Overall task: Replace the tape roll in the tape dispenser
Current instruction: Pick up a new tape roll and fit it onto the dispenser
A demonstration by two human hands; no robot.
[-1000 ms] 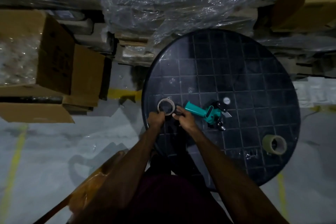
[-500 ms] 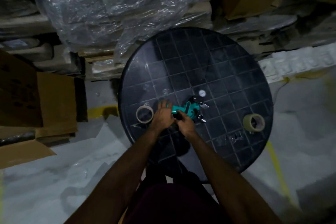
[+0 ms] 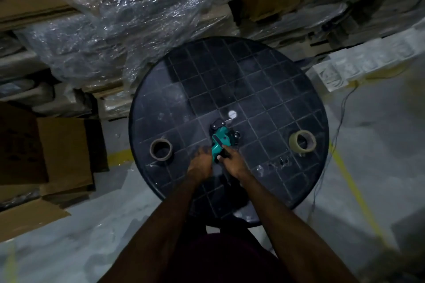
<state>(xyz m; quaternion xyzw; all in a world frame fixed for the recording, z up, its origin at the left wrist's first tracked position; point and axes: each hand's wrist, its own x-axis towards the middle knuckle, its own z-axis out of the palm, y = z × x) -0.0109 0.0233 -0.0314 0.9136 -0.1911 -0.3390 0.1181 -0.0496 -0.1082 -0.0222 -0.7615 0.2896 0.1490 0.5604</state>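
Leftmost on the round dark desk (image 3: 253,71), left of centre, stands a brown empty tape core (image 3: 161,149). Next, the left hand (image 3: 199,163) (fingers blurred, grip unclear) and right hand (image 3: 233,163), fingers wrapped on the teal tape dispenser (image 3: 220,142). Far right stands a yellowish tape roll (image 3: 302,141).

Both forearms are bare — no sleeves, watch or gloves show — above a dark maroon garment (image 3: 220,257).
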